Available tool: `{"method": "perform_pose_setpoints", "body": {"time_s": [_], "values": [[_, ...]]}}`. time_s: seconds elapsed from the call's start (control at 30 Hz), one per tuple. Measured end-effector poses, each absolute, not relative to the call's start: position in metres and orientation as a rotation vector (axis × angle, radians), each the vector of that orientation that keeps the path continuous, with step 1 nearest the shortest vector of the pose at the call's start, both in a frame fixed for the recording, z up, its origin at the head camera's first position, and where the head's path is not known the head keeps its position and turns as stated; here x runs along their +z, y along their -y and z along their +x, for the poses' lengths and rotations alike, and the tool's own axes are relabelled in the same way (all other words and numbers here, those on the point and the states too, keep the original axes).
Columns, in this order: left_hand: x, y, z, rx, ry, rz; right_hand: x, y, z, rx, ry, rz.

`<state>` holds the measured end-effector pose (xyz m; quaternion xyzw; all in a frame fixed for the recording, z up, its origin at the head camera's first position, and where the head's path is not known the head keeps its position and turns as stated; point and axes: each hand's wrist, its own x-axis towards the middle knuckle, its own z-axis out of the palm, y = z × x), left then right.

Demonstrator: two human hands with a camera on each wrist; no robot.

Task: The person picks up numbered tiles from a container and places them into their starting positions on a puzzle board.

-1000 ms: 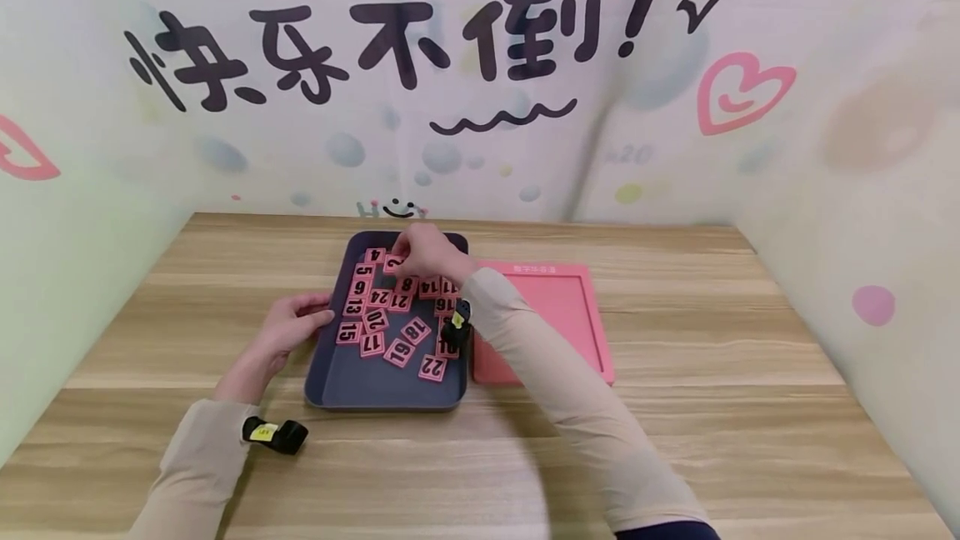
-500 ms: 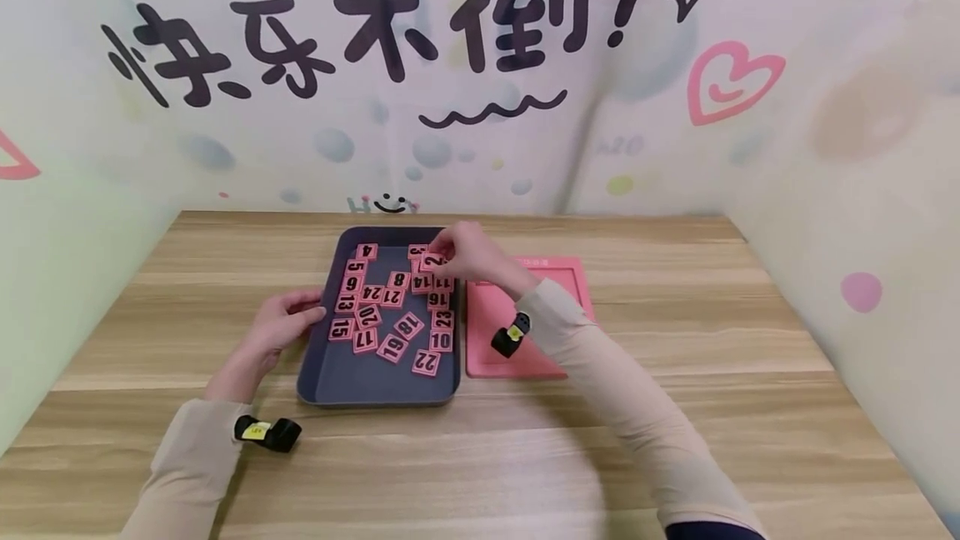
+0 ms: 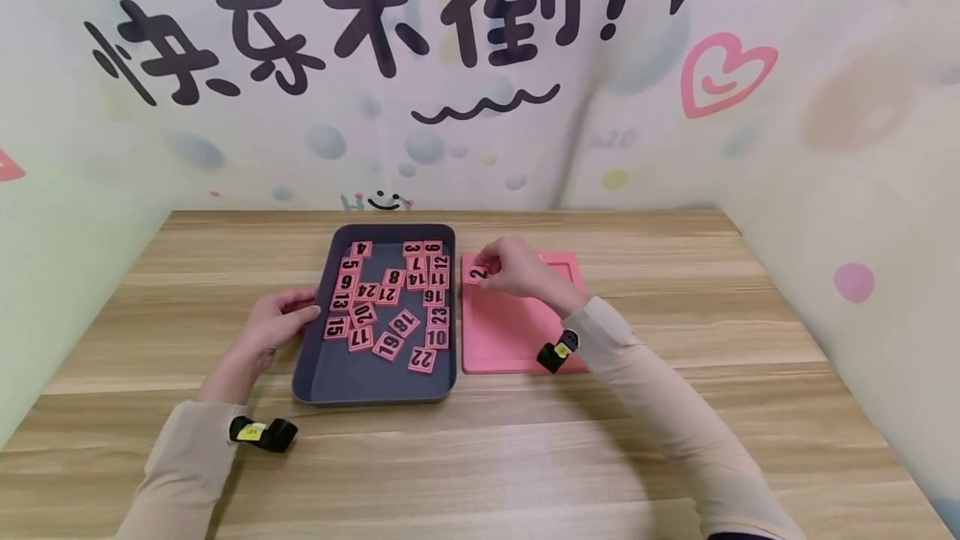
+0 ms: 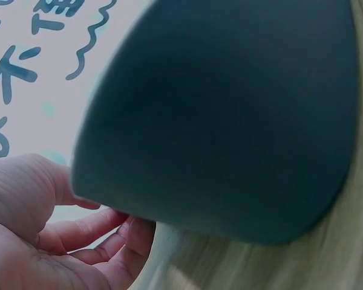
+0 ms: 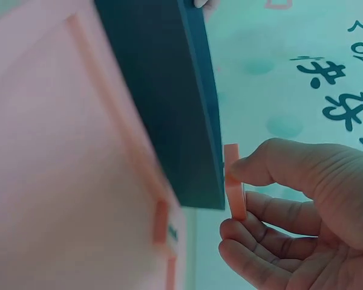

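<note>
My left hand holds the left side of a dark grey tray, thumb at its rim and fingers against the outside in the left wrist view. Pink number tiles lie scattered in the tray, in several orientations. Above the upper left corner of a pink framed board, my right hand pinches the tile marked 2 between thumb and fingers. The right wrist view shows this pinched tile edge-on, apart from the board. Another small raised piece sits inside the board's frame there.
The tray and board stand side by side on a wood-grain table, the board on the right. A printed wall rises behind the table. Black wrist cameras are strapped over both sleeves.
My right hand has lifted the 2 tile from the tray's upper part and carried it right, over the board's upper left corner. The left hand has stayed at the tray's side.
</note>
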<state>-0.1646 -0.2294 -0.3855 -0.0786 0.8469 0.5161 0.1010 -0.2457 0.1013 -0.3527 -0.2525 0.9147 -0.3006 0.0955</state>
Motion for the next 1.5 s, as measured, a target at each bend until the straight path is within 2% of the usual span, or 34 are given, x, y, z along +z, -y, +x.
{"method": "perform_pose_setpoints", "body": {"time_s": [0.57,1.5], "values": [[-0.385,0.230,-0.164,1.511,-2.521,-0.231,-0.379,-0.139,-0.246,-0.854,-2.685,-0.688],[-0.385,0.230,-0.164,1.510,-2.509,-0.232,-0.379,-0.133,-0.249,-0.738,-2.780,-0.422]]}}
